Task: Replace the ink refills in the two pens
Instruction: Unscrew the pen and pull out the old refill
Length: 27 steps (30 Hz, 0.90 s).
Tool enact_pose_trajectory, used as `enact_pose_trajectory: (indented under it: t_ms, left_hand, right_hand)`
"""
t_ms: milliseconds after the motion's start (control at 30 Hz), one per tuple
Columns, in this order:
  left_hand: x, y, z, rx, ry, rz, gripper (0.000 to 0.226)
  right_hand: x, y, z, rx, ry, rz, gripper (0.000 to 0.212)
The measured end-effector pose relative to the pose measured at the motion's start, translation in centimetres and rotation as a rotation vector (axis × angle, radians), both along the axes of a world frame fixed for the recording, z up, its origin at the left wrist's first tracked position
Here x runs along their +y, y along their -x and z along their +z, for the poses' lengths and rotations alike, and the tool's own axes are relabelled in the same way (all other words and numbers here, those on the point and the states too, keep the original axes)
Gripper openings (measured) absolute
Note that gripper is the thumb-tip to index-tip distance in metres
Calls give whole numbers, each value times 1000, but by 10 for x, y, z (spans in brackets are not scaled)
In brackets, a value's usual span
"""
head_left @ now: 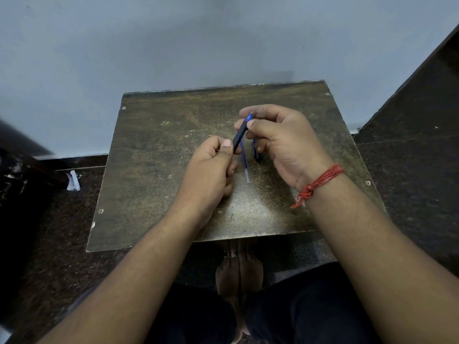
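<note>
You hold the pen [239,135] above the table [154,175] between both hands; its long axis runs near-left to far-right. Your left hand [211,167] pinches the near end, your right hand [278,142] the far tip. A loose refill [244,165] lies just below.

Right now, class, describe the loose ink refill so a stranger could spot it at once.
Find the worn brown table against the pale wall. Between the left hand and right hand, below the dark pen they hold, lies the refill: a thin bare blue tube with a clear end.
</note>
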<state>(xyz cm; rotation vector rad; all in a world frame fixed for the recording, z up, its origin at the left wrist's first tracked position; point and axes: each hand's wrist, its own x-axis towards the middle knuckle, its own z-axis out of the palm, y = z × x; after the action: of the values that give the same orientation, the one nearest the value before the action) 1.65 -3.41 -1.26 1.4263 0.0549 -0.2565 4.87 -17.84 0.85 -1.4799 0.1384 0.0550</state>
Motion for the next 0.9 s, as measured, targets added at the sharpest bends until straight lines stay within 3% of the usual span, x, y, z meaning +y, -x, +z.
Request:
enact_pose_trajectory:
  t_ms: [100,233,367,500,633,733,900]
  left_hand:
    - [0,0,0,4,-10,-2,29]
    - [1,0,-1,-7,-8,-9,24]
    - [2,0,-2,-10,-11,-11,24]
    - [2,0,-2,-11,-29,-3,31]
    - [3,0,-1,-17,-52,-1,33]
    - [3,1,-1,-20,-51,3,33]
    - [2,0,-1,-21,-61,-1,32]
  right_hand:
    - [0,0,2,23,-42,-15,23]
    - [1,0,-3,2,57,-68,11]
    - [2,-1,-7,12,99,-66,18]
    - [1,-1,-4,12,71,-19,6]
    - [-4,-2,2,33,-27,2,23]
    - [-4,-1,1,-2,92,-47,6]
    - [1,1,-4,-12,207,-30,25]
